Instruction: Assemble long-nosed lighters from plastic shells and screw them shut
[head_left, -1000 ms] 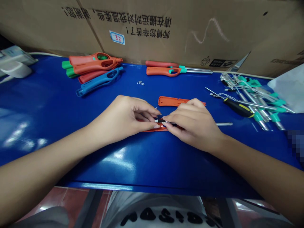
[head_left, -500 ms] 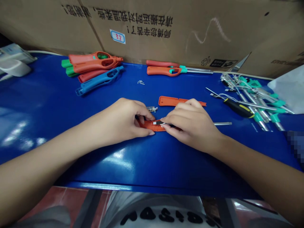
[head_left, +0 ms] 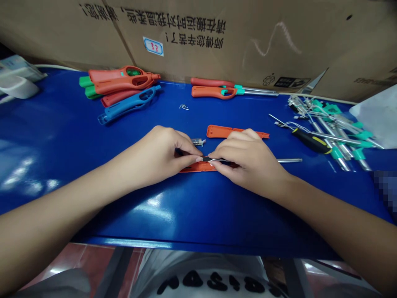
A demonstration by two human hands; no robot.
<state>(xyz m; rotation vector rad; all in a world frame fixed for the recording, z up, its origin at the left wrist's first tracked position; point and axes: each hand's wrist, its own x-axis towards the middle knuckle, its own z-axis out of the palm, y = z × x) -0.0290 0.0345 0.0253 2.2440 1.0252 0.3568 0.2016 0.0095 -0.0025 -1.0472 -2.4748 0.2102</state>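
Orange shell [head_left: 196, 167], well back from table edge [head_left: 149, 245]

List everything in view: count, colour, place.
table: one, blue, centre
carton: one, brown, back
label: one, blue-white, on carton
handles: several, orange, red, green, blue, back left
lighters: two, red, orange, back centre
metal bits: several, silver, nearer than lighters
front shell: one, orange, centre
back shell: one, orange, just behind
small tube: one, clear, left of back shell
black piece: one, black, at front shell
rod: one, silver, right of front shell
screwdriver: one, black-yellow, right
tubes: many, silver and teal, right
sheet or bag: one, white, right edge
items: count unclear, white, left edge
floor: one, reddish, bottom
garment: one, pale, bottom
left hand: one, bare, at black piece
right hand: one, bare, at black piece
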